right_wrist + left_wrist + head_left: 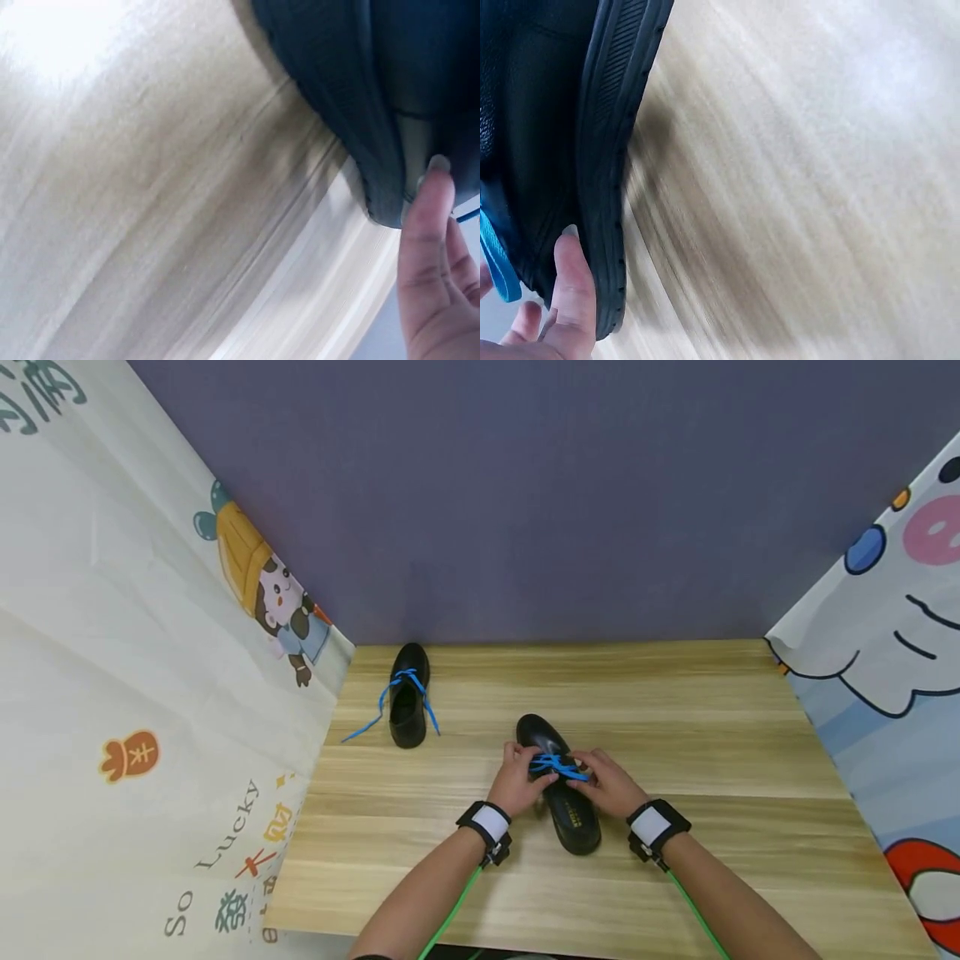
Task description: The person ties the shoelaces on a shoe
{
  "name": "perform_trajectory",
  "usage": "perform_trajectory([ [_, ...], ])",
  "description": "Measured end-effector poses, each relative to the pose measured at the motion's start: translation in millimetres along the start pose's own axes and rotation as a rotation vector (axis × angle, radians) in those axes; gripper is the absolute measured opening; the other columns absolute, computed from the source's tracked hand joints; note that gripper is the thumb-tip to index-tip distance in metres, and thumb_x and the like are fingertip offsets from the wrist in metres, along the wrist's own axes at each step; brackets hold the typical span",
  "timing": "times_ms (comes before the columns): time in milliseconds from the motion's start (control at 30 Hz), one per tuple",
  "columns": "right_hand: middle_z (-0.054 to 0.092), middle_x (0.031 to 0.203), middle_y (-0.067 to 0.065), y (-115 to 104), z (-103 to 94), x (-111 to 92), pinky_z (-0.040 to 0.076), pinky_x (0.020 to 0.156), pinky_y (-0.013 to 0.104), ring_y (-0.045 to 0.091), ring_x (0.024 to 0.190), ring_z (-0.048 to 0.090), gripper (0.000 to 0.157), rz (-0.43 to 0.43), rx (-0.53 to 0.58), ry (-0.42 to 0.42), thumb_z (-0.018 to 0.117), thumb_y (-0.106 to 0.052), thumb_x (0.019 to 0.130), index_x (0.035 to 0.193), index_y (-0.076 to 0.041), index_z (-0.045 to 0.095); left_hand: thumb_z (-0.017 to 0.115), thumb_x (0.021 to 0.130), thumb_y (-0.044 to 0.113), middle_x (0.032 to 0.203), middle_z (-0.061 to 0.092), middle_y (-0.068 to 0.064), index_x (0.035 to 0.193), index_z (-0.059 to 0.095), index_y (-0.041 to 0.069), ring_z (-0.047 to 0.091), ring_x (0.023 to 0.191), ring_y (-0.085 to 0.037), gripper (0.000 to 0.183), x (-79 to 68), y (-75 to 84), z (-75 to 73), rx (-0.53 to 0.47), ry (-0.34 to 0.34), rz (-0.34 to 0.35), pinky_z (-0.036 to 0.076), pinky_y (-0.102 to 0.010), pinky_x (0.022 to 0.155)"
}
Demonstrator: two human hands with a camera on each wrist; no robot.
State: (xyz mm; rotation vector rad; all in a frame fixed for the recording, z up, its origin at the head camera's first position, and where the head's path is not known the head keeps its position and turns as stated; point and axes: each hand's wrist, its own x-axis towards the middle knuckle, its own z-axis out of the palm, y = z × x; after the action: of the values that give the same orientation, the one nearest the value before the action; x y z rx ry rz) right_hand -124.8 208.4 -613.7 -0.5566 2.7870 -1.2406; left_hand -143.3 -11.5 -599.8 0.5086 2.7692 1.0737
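Note:
A black leather shoe (pixel 576 818) with a blue shoelace (pixel 553 764) lies on the wooden table, its toe pointing away and slightly left. From its left side my left hand (pixel 517 783) pinches the lace over the shoe's upper. Opposite it, my right hand (pixel 609 787) pinches the lace on the right side. In the left wrist view, the left thumb (pixel 574 289) lies along the shoe's side near a lace loop (pixel 496 259). In the right wrist view the right thumb (pixel 429 240) is against the shoe; most of the lace there is hidden.
A second black shoe (pixel 408 724) stands at the table's back left, its blue laces (pixel 408 674) untied and trailing to both sides. The wooden table (pixel 697 718) meets a grey-purple panel (pixel 525 510) behind. Printed cloths hang at left (pixel 90 635) and right (pixel 885 635).

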Motion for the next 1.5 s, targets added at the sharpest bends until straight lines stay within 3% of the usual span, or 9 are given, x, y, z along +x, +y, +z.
perform_trajectory([
  [233,0.049,0.099,0.007,-4.8,8.5,-3.9,0.046,0.063,0.024,0.007,0.072,0.047,0.042,-0.031,-0.033,0.016,0.074,-0.014,0.092,0.131,-0.006,0.062,0.074,0.091,0.041,0.129,0.044,-0.013,0.135,0.062,0.012,0.061,0.098,-0.022,0.054,-4.6,-1.8,3.3,0.058,0.019,0.095,0.051,-0.03,0.084],
  [500,0.049,0.1,0.009,-9.3,15.0,-7.9,0.046,0.06,0.023,0.006,0.07,0.045,0.048,0.016,-0.008,0.031,0.074,-0.019,0.092,0.134,0.0,0.059,0.071,0.094,0.037,0.138,0.041,-0.014,0.143,0.053,0.01,0.06,0.109,-0.023,0.059,-5.2,-2.8,4.9,0.03,-0.007,0.045,0.051,-0.032,0.092],
  [600,0.048,0.102,0.01,-8.3,12.4,-12.1,0.047,0.059,0.022,0.004,0.069,0.047,0.055,0.032,0.01,0.009,0.075,-0.023,0.092,0.138,-0.002,0.054,0.071,0.094,0.038,0.141,0.039,-0.017,0.146,0.045,0.004,0.061,0.112,-0.027,0.067,-10.6,-0.5,5.8,0.012,0.003,0.018,0.051,-0.036,0.095],
  [733,0.046,0.116,0.014,-7.1,10.7,-21.8,0.048,0.059,0.022,0.003,0.069,0.052,0.072,0.027,-0.001,-0.006,0.08,-0.028,0.088,0.149,-0.012,0.045,0.071,0.094,0.037,0.139,0.041,-0.02,0.145,0.043,0.0,0.06,0.114,-0.031,0.069,-16.5,-1.0,3.0,0.003,0.021,0.037,0.05,-0.041,0.097],
  [900,0.036,0.141,0.024,-10.8,10.9,-33.0,0.049,0.061,0.026,0.017,0.084,0.063,0.09,-0.034,-0.077,0.025,0.086,-0.041,0.078,0.153,-0.021,0.041,0.072,0.094,0.036,0.138,0.042,-0.019,0.143,0.045,0.0,0.057,0.119,-0.032,0.066,-17.8,-11.1,-5.5,0.012,0.043,0.024,0.048,-0.041,0.1],
  [967,0.031,0.148,0.027,-13.7,11.2,-35.2,0.053,0.067,0.033,0.029,0.101,0.062,0.094,-0.081,-0.105,0.028,0.086,-0.047,0.075,0.153,-0.019,0.042,0.072,0.094,0.032,0.137,0.042,-0.019,0.142,0.045,-0.001,0.055,0.121,-0.034,0.064,-16.9,-17.2,-9.9,0.011,0.071,0.007,0.047,-0.043,0.101],
  [1100,0.023,0.155,0.027,-19.5,10.1,-37.9,0.054,0.083,0.054,0.048,0.129,0.044,0.089,-0.131,-0.117,0.019,0.083,-0.05,0.077,0.151,-0.017,0.045,0.073,0.093,0.023,0.135,0.042,-0.023,0.14,0.046,-0.003,0.049,0.126,-0.039,0.06,-13.7,-29.1,-20.0,-0.015,0.144,-0.028,0.044,-0.048,0.104],
  [1200,0.022,0.158,0.026,-26.0,8.9,-40.0,0.051,0.086,0.063,0.053,0.134,0.036,0.086,-0.145,-0.136,0.017,0.084,-0.05,0.076,0.149,-0.02,0.049,0.073,0.093,0.023,0.135,0.042,-0.023,0.139,0.047,-0.003,0.048,0.125,-0.041,0.059,-11.8,-37.5,-28.7,-0.009,0.187,-0.049,0.044,-0.051,0.102],
  [1500,0.012,0.163,0.024,-42.6,30.4,-36.3,0.052,0.086,0.064,0.064,0.14,0.018,0.095,-0.278,-0.311,-0.031,0.089,-0.058,0.063,0.144,-0.02,0.056,0.075,0.09,0.02,0.137,0.042,-0.023,0.133,0.051,-0.001,0.04,0.129,-0.043,0.054,-10.6,-58.4,-59.4,0.087,0.35,-0.123,0.038,-0.065,0.093],
])
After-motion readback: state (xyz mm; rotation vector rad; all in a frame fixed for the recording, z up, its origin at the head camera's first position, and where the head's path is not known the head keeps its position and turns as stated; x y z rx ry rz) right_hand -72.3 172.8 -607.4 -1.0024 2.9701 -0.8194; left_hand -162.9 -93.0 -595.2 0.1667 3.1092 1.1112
